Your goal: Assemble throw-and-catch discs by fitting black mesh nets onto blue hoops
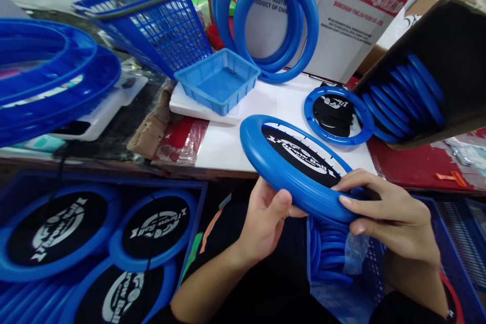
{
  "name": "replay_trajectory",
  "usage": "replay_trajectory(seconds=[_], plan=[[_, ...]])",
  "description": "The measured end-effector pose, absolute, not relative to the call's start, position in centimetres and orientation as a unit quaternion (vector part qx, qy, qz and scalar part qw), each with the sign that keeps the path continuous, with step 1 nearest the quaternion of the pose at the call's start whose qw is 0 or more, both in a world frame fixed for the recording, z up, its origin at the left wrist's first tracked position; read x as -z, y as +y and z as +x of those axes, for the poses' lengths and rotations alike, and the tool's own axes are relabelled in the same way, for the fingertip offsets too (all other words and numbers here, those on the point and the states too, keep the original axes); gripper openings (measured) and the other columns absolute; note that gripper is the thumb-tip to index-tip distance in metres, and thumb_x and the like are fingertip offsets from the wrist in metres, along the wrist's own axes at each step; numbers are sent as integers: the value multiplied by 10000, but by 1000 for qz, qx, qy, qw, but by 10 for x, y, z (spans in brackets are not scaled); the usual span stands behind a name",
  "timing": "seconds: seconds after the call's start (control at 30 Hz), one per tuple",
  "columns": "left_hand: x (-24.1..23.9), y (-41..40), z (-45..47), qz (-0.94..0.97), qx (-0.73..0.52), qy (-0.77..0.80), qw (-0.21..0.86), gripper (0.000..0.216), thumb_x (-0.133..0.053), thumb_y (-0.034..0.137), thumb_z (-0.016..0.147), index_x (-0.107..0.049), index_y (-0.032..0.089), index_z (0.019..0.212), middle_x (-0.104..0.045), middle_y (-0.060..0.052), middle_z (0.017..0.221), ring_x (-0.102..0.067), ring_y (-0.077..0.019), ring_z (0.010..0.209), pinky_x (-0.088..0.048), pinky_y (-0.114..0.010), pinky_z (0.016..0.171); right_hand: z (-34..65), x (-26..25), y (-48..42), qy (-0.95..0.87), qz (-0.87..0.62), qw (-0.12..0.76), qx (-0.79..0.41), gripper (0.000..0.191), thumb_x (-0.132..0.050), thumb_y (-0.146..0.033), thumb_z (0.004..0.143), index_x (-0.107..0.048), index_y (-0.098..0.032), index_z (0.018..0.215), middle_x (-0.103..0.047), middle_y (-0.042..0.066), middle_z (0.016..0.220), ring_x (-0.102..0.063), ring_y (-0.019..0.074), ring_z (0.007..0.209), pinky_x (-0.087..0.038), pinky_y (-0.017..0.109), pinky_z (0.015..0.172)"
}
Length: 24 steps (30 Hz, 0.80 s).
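Note:
A blue ring paddle [304, 195] with a black "Throw Ball" mesh centre is held tilted in front of me, above the table's front edge. My left hand [266, 217] grips its lower left rim, thumb on the outside and fingers underneath. On the right rim, my right hand [387, 212] pinches with fingers over the inner edge and thumb outside; part of the rim is hidden there. Just beyond lies a flat blue ring [310, 106] with a loose black printed mesh [334, 116] in its opening.
An open carton [448, 25] on the right holds several blue rings. Larger rings [314, 25] lean on white cartons behind a light blue tray [216, 86] and a blue basket [159, 25]. A crate [201, 212] of finished-looking paddles sits lower left; another [341, 298] is below my hands.

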State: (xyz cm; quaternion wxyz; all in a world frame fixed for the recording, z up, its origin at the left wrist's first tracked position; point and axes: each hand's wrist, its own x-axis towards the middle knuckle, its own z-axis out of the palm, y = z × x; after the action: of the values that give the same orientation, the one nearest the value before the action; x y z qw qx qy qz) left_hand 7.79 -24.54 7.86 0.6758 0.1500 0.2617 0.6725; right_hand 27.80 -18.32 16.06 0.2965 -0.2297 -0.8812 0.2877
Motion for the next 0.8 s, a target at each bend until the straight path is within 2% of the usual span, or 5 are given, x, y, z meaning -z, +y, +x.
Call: replay_trajectory(seconds=[0.23,0.37,0.47,0.6,0.8], plan=[[-75,-248,72,154,-667,266,679,472,-880,551,787,-692,191,1028,-748,-34,824,-774,-253,818,-680,-357,710,278,-153,-192,-893,-239,278,-263,415,-733,-265,971,-707,-350,1376,-742,88,1130,-723,237,1020,-636,389,820],[-69,-245,66,144,-648,276,695,427,-886,483,787,-694,169,1002,-746,-35,843,-753,-216,738,-657,-305,617,281,-135,-203,-911,-261,262,-182,410,-737,-182,948,-731,-300,1340,-725,105,1201,-704,251,1097,-641,400,883],[-64,-242,67,134,-639,292,699,438,-904,475,756,-679,162,964,-712,-12,779,-730,-196,687,-630,-273,563,282,-120,-207,-912,-260,276,-156,392,-720,-159,953,-729,-275,1327,-712,113,1203,-689,248,1099,-645,416,879],[-55,-238,72,108,-622,348,693,498,-940,488,683,-646,157,910,-692,-3,756,-714,-188,684,-618,-279,583,279,-97,-213,-908,-272,292,-127,438,-685,-96,951,-698,-271,1352,-707,115,1201,-675,243,1090,-657,413,849],[-37,-225,73,93,-595,451,659,463,-964,307,552,-603,152,797,-646,27,679,-607,-112,588,-530,-219,555,274,-64,-216,-901,-291,307,-91,421,-618,-112,963,-692,-285,1340,-733,135,1159,-705,298,1026,-667,472,820]])
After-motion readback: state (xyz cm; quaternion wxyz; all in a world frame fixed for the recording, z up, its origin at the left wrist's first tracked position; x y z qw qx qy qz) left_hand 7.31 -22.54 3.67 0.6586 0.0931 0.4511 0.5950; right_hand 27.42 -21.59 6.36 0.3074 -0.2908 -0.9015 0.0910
